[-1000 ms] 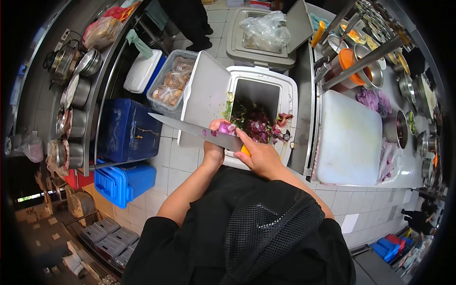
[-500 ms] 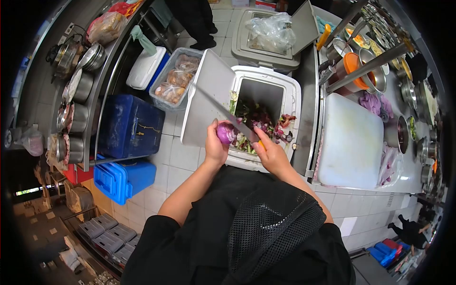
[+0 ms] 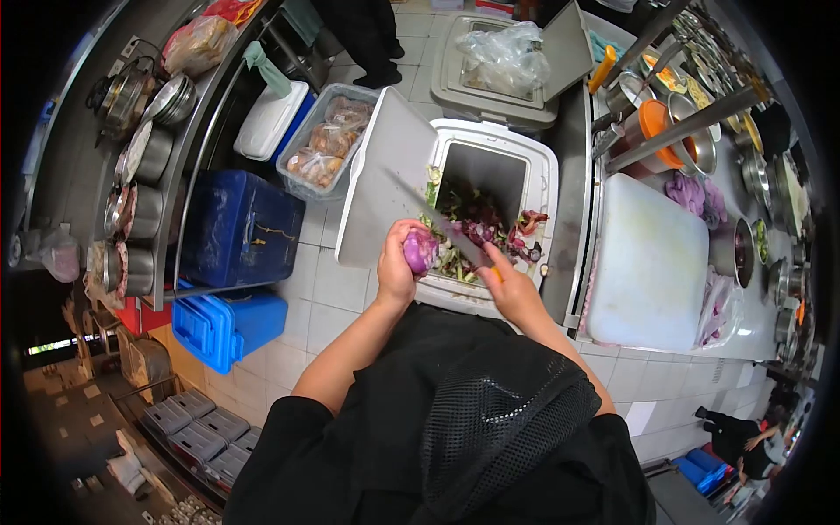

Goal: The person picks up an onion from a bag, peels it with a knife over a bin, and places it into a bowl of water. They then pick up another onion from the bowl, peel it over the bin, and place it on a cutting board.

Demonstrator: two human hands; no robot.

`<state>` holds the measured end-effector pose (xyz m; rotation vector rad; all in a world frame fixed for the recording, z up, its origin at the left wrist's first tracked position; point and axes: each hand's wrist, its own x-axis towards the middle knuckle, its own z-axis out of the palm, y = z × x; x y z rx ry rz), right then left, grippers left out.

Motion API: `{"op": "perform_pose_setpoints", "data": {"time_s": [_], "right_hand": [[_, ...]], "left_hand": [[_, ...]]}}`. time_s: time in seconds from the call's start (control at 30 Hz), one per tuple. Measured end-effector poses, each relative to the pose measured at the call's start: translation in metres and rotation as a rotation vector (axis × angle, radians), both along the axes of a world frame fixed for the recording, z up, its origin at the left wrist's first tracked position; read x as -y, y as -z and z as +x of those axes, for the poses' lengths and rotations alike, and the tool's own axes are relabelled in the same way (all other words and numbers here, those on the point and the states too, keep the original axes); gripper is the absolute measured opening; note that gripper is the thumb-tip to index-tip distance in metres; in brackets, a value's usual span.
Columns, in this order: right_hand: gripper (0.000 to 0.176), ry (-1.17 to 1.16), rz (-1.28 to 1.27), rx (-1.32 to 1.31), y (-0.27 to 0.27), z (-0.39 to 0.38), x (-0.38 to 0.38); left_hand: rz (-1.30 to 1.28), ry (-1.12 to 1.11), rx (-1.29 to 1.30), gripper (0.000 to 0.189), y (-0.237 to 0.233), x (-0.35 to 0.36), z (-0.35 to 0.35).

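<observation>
Red onion (image 3: 423, 252), cupped in my left hand (image 3: 398, 267): the fingers are curling around its side, leaving its purple face showing toward the opposite hand. My right hand (image 3: 514, 291) is gripping a knife (image 3: 451, 234) by its yellow-orange handle, fingers partly hidden. Ahead of the left fingertips, the blurred blade is slanting past; I am not managing to tell whether it is touching the onion. Beyond both hands, a white bin (image 3: 541, 175) is holding purple and green scraps (image 3: 472, 210); its raised lid (image 3: 381, 188) is standing ahead and left of the left fingers. I am expecting a light, firm, smooth bulb, possibly slippery when wet, and am favouring its widest part, fingertips clear of the edge.
</observation>
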<state>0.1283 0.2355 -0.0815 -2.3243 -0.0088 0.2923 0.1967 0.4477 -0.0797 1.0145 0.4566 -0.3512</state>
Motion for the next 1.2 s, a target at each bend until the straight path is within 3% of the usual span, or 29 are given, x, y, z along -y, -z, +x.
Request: {"op": "perform_pose_setpoints", "data": {"time_s": [0.07,0.17,0.27,0.4,0.57,0.63,0.73,0.8,0.87,0.9,0.97,1.0,1.1,1.17,1.2], "right_hand": [[0.057,0.114,0.049,-0.025,0.013,-0.002,0.006],[0.058,0.087,0.217,0.016,-0.001,0.0,-0.004],[0.06,-0.036,0.153,0.122,-0.026,0.007,-0.023],[0.065,-0.168,0.014,0.149,-0.048,0.013,-0.042],[0.066,-0.175,0.008,0.175,-0.037,0.006,-0.035],[0.062,-0.079,-0.011,0.125,-0.025,-0.001,-0.02],[0.058,0.077,0.075,0.06,-0.007,-0.004,-0.007],[0.054,0.084,0.07,0.053,-0.004,-0.003,-0.004],[0.055,0.035,0.157,0.229,-0.005,0.003,-0.013],[0.058,-0.006,0.195,0.139,-0.019,0.006,-0.018],[0.06,-0.074,0.129,0.097,-0.048,0.013,-0.028],[0.061,-0.144,0.062,0.05,-0.054,0.014,-0.032],[0.062,-0.129,0.06,0.093,-0.048,0.012,-0.029],[0.061,-0.104,0.052,0.067,-0.034,0.007,-0.018],[0.059,-0.015,0.061,0.012,-0.014,0.004,-0.006]], "left_hand": [[0.029,0.033,0.393,0.031,0.007,0.003,0.003],[-0.1,0.044,0.266,0.033,-0.009,0.011,0.004],[-0.181,0.068,0.152,0.033,0.005,0.005,0.005],[0.018,-0.018,0.151,0.035,0.015,0.011,0.009],[0.036,-0.031,0.292,0.031,0.011,0.008,0.005],[0.097,0.039,0.314,0.032,0.005,0.006,0.005],[0.231,-0.031,0.378,0.034,0.008,0.008,0.004],[0.209,-0.007,0.317,0.036,0.006,0.006,0.003],[0.139,0.009,0.088,0.037,-0.014,0.008,0.005],[0.14,0.009,0.093,0.037,-0.007,0.007,0.007],[0.423,0.04,0.494,0.036,0.015,0.005,0.011],[0.424,0.044,0.494,0.036,0.008,0.006,0.01],[0.369,0.073,0.458,0.034,-0.005,0.004,0.009],[0.109,0.033,0.494,0.032,-0.001,-0.001,0.009],[0.108,0.024,0.496,0.032,0.002,-0.002,0.011]]}}
